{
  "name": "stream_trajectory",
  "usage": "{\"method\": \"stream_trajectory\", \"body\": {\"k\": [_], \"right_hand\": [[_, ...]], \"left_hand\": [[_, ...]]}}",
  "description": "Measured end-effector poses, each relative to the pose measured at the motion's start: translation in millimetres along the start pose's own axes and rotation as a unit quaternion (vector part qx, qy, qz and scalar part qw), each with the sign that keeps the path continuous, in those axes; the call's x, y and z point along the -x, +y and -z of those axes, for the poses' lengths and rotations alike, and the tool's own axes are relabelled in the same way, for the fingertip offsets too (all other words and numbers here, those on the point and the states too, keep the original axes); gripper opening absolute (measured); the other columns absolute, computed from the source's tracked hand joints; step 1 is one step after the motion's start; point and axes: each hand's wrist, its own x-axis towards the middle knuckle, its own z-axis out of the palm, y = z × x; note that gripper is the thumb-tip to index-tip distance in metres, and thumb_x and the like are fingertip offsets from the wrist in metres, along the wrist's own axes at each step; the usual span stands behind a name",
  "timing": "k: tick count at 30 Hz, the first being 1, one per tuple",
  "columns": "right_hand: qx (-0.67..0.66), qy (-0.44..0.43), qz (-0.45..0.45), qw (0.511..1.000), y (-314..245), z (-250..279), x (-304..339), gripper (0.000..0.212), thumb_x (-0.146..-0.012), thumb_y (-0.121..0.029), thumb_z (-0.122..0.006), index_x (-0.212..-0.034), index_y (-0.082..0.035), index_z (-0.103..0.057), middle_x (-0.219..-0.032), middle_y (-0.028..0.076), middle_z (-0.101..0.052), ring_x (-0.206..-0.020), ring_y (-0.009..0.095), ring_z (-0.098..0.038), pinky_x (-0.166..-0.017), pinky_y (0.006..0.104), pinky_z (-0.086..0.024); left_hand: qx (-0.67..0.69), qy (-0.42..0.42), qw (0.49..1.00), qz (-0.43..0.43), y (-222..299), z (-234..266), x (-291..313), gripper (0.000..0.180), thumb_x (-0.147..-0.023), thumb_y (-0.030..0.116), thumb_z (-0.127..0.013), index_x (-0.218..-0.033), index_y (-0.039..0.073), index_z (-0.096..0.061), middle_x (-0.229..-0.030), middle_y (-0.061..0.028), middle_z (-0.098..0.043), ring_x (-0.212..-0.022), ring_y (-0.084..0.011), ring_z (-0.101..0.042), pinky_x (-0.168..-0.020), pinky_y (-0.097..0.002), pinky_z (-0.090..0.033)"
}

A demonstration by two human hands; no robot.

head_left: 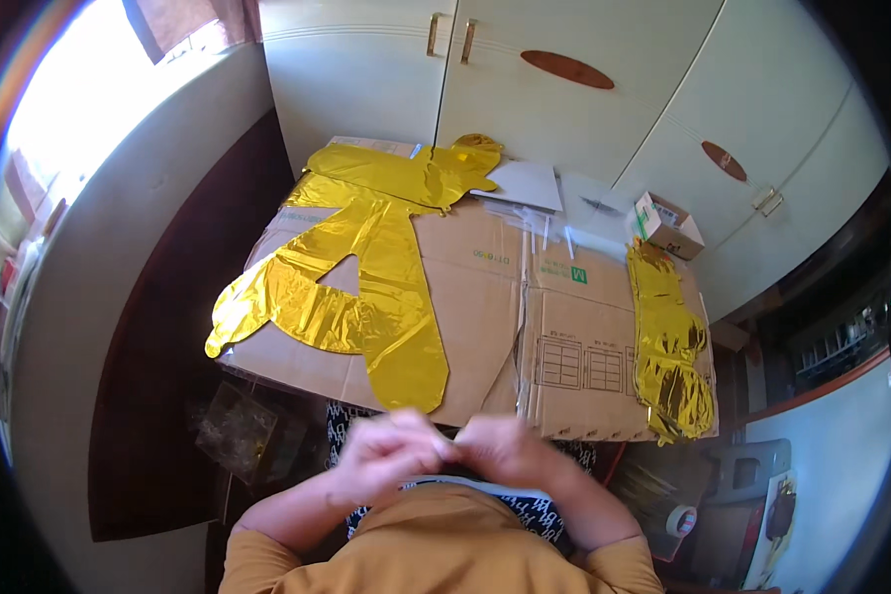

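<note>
My left hand (391, 453) and my right hand (495, 447) meet in front of my body, at the near edge of the cardboard. Their fingers are bent and pinched together, smeared a little by motion. A small pale bit shows between the fingertips, too small to name. Just beyond the left hand lies a flat, uninflated gold foil balloon (391, 287) with a triangular hole and spread legs. Another gold foil piece (366, 166) lies along the far left of the cardboard. Folded gold foil (671, 342) rests along the right edge.
Flattened brown cardboard (475, 327) covers the table. Thin clear straws (544, 228) and a white sheet (525, 185) lie at its far side. A small open box (666, 226) stands far right. A tape roll (680, 521) is low right; cream cabinets (564, 109) stand behind.
</note>
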Motion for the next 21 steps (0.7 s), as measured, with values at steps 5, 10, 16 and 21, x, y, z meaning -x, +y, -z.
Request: {"method": "stream_trajectory", "body": {"k": [5, 10, 16, 21], "right_hand": [[-0.084, 0.036, 0.102, 0.991, -32, 42, 1, 0.004, -0.083, -0.009, -0.062, -0.084, -0.006, -0.059, -0.067, 0.010, -0.053, -0.061, 0.027, -0.057, -0.055, 0.0375, -0.045], [-0.004, -0.125, 0.064, 0.990, -18, 30, 23, 0.003, -0.082, -0.007, -0.061, -0.084, -0.006, -0.059, -0.073, 0.012, -0.057, -0.066, 0.027, -0.060, -0.061, 0.0339, -0.049], [-0.003, 0.000, -0.008, 1.000, -19, 57, 11, 0.006, -0.084, -0.010, -0.061, -0.085, -0.005, -0.059, -0.071, 0.012, -0.058, -0.067, 0.029, -0.061, -0.058, 0.0367, -0.048], [0.058, 0.076, 0.029, 0.995, -30, 74, 15, 0.008, -0.084, -0.012, -0.061, -0.084, -0.004, -0.057, -0.072, 0.013, -0.058, -0.065, 0.030, -0.060, -0.059, 0.0372, -0.048]], "left_hand": [[-0.295, -0.146, 0.933, -0.143, -18, -15, -6, 0.022, -0.074, 0.000, -0.066, -0.094, 0.007, -0.069, -0.072, -0.0067, -0.058, -0.062, -0.0231, -0.056, -0.061, -0.0337, -0.045], [-0.292, 0.055, 0.945, -0.134, 9, -22, -24, 0.010, -0.078, 0.000, -0.065, -0.087, 0.002, -0.066, -0.070, -0.0103, -0.057, -0.065, -0.0240, -0.058, -0.061, -0.0327, -0.046], [-0.227, -0.050, 0.969, -0.089, 24, -45, -26, 0.020, -0.076, 0.001, -0.066, -0.095, 0.007, -0.068, -0.074, -0.0074, -0.060, -0.068, -0.0236, -0.057, -0.062, -0.0354, -0.046], [-0.250, -0.223, 0.938, -0.089, 0, -50, -21, 0.021, -0.076, -0.001, -0.067, -0.096, 0.008, -0.068, -0.074, -0.0055, -0.061, -0.072, -0.0228, -0.060, -0.072, -0.0334, -0.046]]}}
